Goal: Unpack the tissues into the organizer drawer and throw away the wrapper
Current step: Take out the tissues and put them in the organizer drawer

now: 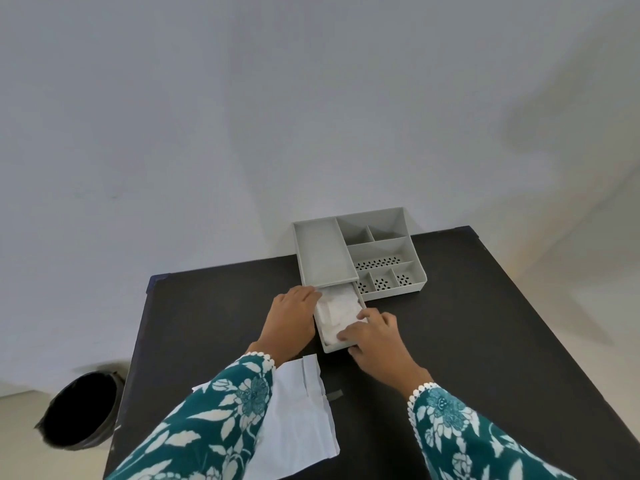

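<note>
Tissues lie in pulled-out drawer of organizer
Right hand flat, fingers pressing tissues, holding nothing
Left hand rests open on drawer side
Pat pile low, then push shut
Wrapper waits on table; bin on floor, left

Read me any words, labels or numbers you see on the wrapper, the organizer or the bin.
None can be read.
Wrapper: plain white, no print visible.
Organizer: plain grey, only dark holes in its floors.
Bin: black liner, no label visible.
</note>
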